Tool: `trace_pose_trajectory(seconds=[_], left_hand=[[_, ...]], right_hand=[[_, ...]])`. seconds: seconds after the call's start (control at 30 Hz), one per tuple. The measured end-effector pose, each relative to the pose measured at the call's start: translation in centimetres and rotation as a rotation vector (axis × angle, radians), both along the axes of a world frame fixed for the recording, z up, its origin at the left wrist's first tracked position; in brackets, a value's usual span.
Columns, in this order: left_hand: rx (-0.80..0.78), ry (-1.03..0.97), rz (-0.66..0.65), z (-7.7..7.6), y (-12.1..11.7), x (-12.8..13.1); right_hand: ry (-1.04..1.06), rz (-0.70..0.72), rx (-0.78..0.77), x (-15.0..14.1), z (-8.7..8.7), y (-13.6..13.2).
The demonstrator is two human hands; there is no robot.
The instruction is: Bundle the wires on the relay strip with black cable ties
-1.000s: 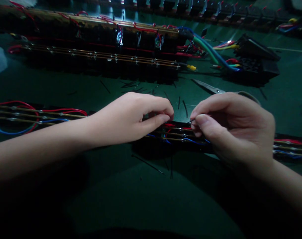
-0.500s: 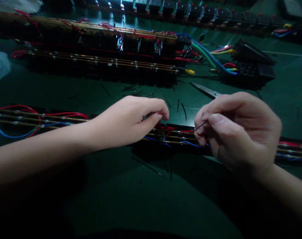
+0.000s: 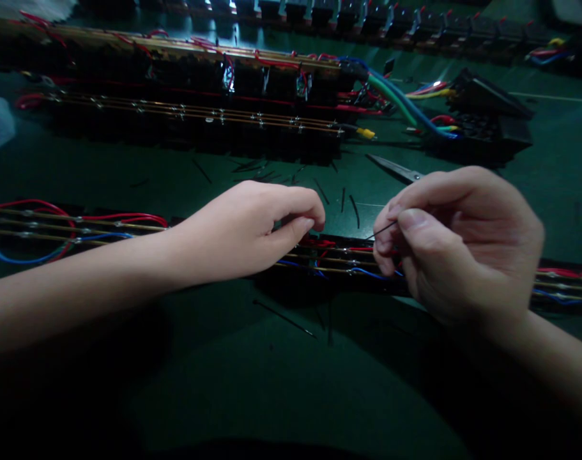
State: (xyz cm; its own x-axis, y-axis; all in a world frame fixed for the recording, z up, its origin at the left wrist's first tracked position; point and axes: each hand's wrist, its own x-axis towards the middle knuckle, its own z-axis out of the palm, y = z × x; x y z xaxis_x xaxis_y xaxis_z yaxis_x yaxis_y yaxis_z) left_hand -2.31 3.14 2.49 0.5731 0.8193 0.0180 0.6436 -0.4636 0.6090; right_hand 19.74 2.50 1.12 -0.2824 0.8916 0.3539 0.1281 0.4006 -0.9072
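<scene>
My right hand [image 3: 458, 249] pinches a thin black cable tie [image 3: 384, 229] between thumb and forefinger, its free end pointing down to the left. The other fingers curl loosely above a long wired strip [image 3: 367, 260] with brass rods, solder joints and red and blue wires. Over the middle of that same strip, my left hand [image 3: 252, 233] has thumb and forefinger closed together. Whatever those fingertips hold, if anything, is hidden. Just beyond the right hand lie metal scissors [image 3: 398, 169], their handles covered by it.
Black offcuts [image 3: 322, 190] are scattered behind the strip. A loose black tie [image 3: 285, 319] lies in front. Farther back are more wired rod assemblies [image 3: 199, 115], a black box with coloured cables [image 3: 492, 134] and a row of black blocks [image 3: 377, 19]. A plastic bag [image 3: 0, 124] sits at left.
My right hand has risen slightly, and the cable tie in it has lifted and lies flatter. My left hand stays almost in place. The view has shifted a little.
</scene>
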Motion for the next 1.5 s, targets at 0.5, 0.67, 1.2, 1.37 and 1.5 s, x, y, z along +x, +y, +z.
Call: trace_pose_trajectory(seconds=[0.5,0.67,1.2,1.37,1.5], left_hand=[[0.022,0.107,-0.133,0.1,0.2,0.1],[0.004,0.11,-0.145,0.0,0.1,0.1],[-0.024,0.089,-0.109,0.1,0.1,0.2],[-0.008,0.09,-0.1,0.0,0.1,0.2],[-0.001,0.094,-0.107,0.0,0.1,0.2]], right_hand=[[-0.526,0.414,0.398,-0.2,1.0,-0.1],[-0.591,0.481,0.487,-0.2,0.6,0.2],[-0.457,0.231,0.382,0.0,0.9,0.1],[-0.451,0.198,0.335,0.1,0.9,0.1],[-0.443,0.204,0.321,0.0,0.9,0.1]])
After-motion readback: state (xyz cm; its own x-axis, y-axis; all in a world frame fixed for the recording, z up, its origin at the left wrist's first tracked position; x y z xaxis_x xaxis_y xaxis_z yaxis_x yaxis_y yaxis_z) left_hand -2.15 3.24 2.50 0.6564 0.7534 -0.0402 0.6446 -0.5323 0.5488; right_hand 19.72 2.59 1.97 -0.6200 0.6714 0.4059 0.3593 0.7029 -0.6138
